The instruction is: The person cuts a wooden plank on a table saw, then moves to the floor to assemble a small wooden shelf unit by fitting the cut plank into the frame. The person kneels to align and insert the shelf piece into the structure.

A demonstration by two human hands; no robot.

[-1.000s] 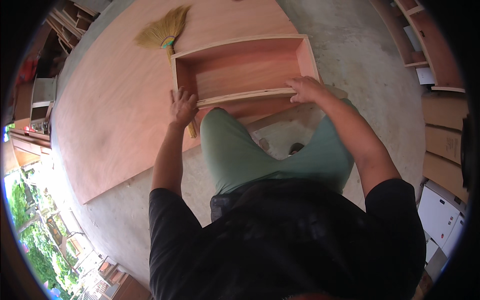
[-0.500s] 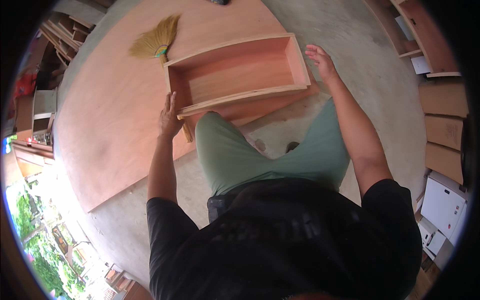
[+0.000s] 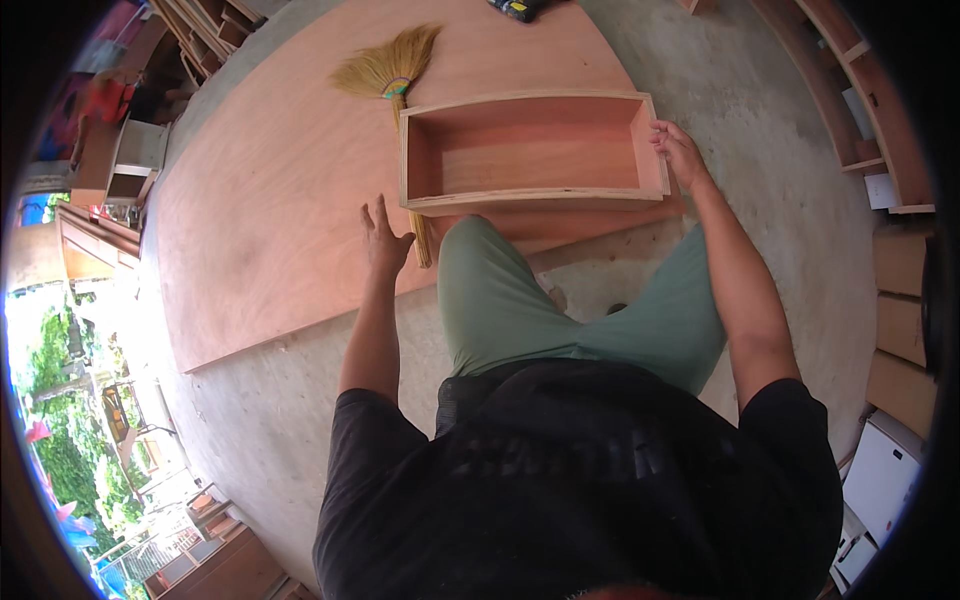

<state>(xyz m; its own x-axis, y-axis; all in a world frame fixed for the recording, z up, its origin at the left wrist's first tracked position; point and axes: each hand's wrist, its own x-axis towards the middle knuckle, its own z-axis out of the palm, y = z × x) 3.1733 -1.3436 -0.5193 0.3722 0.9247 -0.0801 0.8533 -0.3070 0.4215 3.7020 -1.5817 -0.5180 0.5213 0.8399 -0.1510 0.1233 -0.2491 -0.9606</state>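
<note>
Box: the wooden box (image 3: pixel 535 196) lies on the plywood sheet (image 3: pixel 270 220), its long near side just beyond the left knee (image 3: pixel 468 240); it sits squarer to the person than half a second ago.
Left hand: the left hand (image 3: pixel 384 242) has come off the box's left end and is now apart from it, fingers spread, near the broom handle.
Right hand: the right hand (image 3: pixel 682 162), earlier clear of the box, is now at its right end, fingers bent; whether they touch or grip it, I cannot tell.
Broom (image 3: pixel 390 68): bristles show beyond the box; part of the handle is hidden by its left end.
Dark object (image 3: pixel 515 9): cut off by the top edge, kind unclear.
Room: bare sheet stretches left of the broom; open floor (image 3: pixel 760 230) lies right of the right hand.
</note>
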